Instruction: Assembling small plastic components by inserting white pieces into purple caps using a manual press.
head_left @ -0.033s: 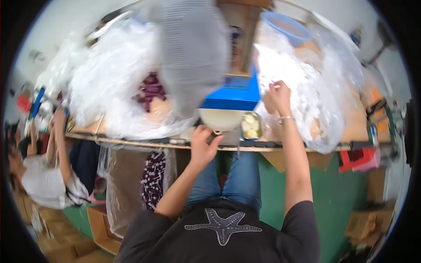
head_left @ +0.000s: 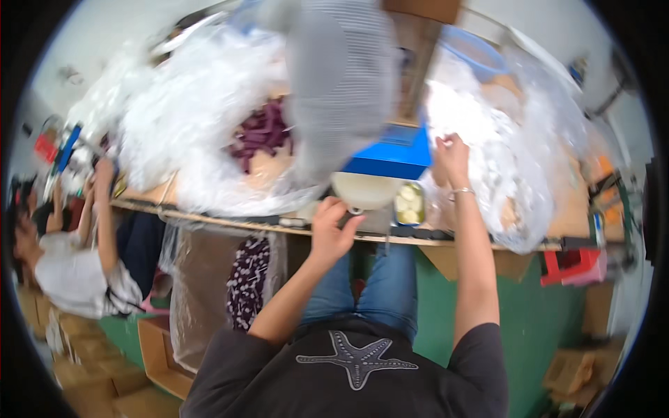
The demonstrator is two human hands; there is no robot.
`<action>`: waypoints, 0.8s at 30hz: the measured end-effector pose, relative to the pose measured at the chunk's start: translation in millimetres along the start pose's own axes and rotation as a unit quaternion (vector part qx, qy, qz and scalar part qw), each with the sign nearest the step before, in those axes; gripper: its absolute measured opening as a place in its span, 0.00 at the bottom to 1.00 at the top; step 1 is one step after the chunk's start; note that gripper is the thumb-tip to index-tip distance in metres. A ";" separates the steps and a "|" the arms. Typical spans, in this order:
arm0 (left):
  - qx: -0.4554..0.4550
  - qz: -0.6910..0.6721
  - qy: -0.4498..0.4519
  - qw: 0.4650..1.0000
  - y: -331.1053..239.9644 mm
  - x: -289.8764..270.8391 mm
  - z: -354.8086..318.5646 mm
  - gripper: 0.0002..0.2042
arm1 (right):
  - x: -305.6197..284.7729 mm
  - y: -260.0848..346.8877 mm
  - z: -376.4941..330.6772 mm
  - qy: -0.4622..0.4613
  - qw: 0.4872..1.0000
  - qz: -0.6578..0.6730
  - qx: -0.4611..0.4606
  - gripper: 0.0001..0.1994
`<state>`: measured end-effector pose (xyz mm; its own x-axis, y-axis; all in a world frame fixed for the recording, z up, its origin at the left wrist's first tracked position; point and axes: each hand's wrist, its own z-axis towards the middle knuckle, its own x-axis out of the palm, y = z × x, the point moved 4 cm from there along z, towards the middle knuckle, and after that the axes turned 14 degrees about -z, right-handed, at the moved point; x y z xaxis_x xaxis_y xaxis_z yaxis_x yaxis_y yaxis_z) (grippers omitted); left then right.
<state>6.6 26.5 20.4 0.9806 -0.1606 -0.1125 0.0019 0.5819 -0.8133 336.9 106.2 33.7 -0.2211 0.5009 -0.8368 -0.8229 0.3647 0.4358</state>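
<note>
My left hand (head_left: 334, 230) is at the table's front edge, thumb and fingers closed around a small dark piece with a pale ring (head_left: 354, 212). Just beyond it is the pale rounded part (head_left: 362, 189) below a blue box-shaped machine (head_left: 390, 161). My right hand (head_left: 454, 161), a bracelet at its wrist, hovers over or touches a bright heap of small white pieces (head_left: 465, 104). Its fingers are pinched together; whatever they hold is too small to make out. Between the hands stands a small tin (head_left: 409, 204) with pale round pieces in it.
Clear plastic bags (head_left: 188, 132) bulge at left. Maroon pieces (head_left: 263, 132) lie in a pile beside a blurred grey ribbed shape (head_left: 341, 83). A blue basket (head_left: 474, 52) stands at the back. A person (head_left: 83, 265) works at far left. A red stool (head_left: 568, 266) is at right.
The view has shifted, so the table and machine appear farther right and more of the maroon pile shows. Both hands keep their places and closed fingers.
</note>
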 end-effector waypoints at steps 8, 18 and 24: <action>-0.243 0.358 0.295 0.852 -46.3 -148.7 -57.0 0.11 | 44.6 -21.0 26.1 -0.021 0.998 0.035 -0.040 0.19; -0.050 0.298 0.001 0.953 -28.6 -176.5 14.3 0.09 | 1.7 -12.9 -2.9 -0.017 0.961 0.275 -0.015 0.13; -0.085 0.634 -0.032 0.768 104.7 -177.1 87.1 0.08 | -25.1 62.3 -129.2 0.018 0.938 0.333 -0.098 0.07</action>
<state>-149.7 185.3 4.9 0.1814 0.4913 -0.8519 -0.9827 0.1245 -0.1374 223.5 15.0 39.1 -0.7343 0.5382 -0.4138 -0.5764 -0.1724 0.7988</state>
